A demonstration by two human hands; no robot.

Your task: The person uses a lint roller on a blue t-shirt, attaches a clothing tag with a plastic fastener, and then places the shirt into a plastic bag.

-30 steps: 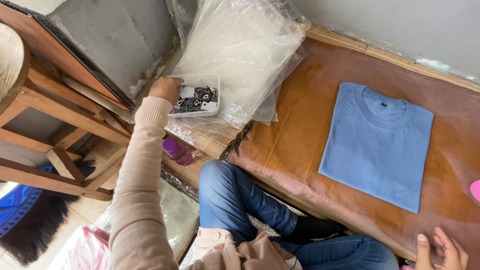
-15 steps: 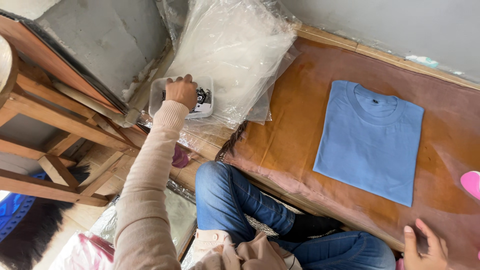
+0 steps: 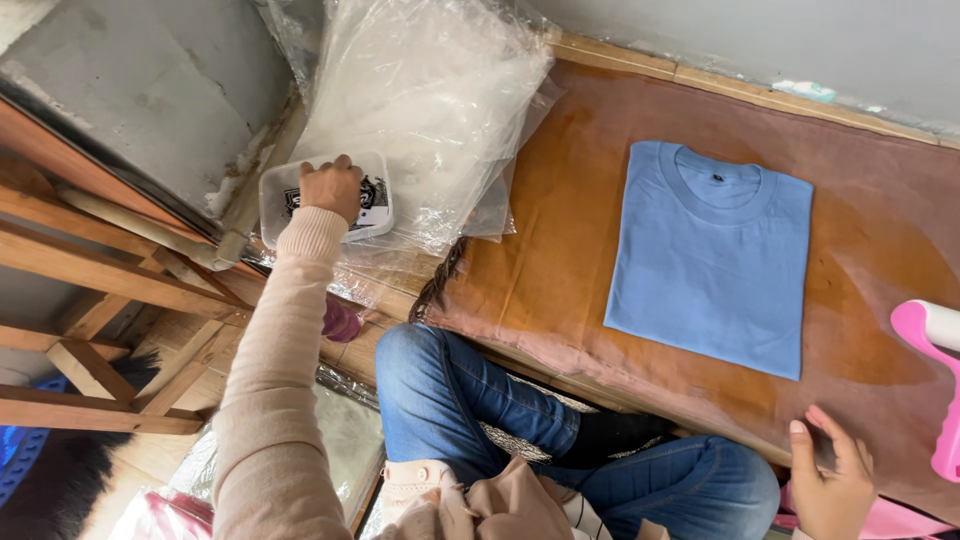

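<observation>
Left hand [image 3: 330,188]: arm stretched out w/ pale pink sleeve, fingers curled down into a small clear plastic tub [image 3: 325,200]; what the fingertips pinch inside can't be made out.
Tub: sits at far-left end of the surface, on top of the plastic bags, holds small black-and-white pieces.
Right hand [image 3: 830,480]: low at the near edge, fingers loosely spread, resting on the brown cloth; holds nothing.
Bags [image 3: 420,110]: pile of clear plastic bags, crumpled, just behind and beside the tub, overhanging the cloth's left edge.
Shirt [image 3: 715,255]: light blue t-shirt, folded into a neat rectangle, collar away from the person, lying flat on the cloth; well apart from the left hand, nearer the right.
Surface [image 3: 560,230]: covered w/ brown cloth, wooden rim along the back.
Pink tool [image 3: 935,390]: pink and white, at right edge, partly cut off.
Legs [image 3: 480,420]: blue jeans, crossed under the surface edge.
Wood frame [image 3: 100,300]: beams at left, below the tub.
</observation>
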